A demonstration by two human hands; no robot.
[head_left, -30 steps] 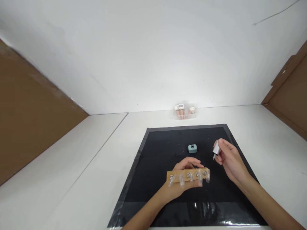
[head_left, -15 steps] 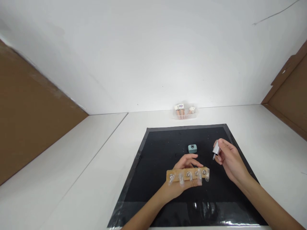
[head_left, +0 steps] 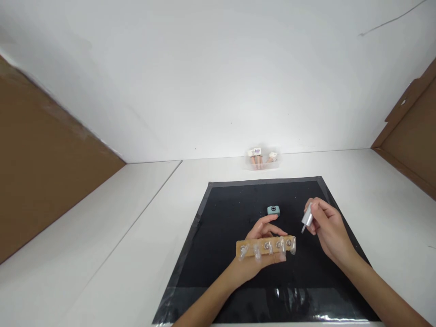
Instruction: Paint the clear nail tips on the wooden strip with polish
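Observation:
My left hand (head_left: pixel 262 259) is closed round a tan nail-tip stand (head_left: pixel 250 249), with its thumb along the near side. Several clear false nails (head_left: pixel 257 252) stick out from round metal studs on the stand. My right hand (head_left: pixel 329 227) pinches a silver-white nail polish cap (head_left: pixel 307 215) whose thin brush (head_left: pixel 303 229) points down and left, a short gap from the stand's right end. Beyond my left fingertips, a small teal polish bottle (head_left: pixel 273 210) sits uncapped, its dark round mouth showing.
A black mat (head_left: pixel 235 209) with clear-taped edges covers part of the white table (head_left: pixel 143 254). Behind it, a clear plastic tub (head_left: pixel 261 166) holds several pinkish sticks with white block heads. Brown cardboard panels (head_left: pixel 44 154) stand at both sides, before a white wall.
My right hand has tilted the cap a little, and the brush tip has dropped slightly. The stand in my left hand has shifted marginally up and left.

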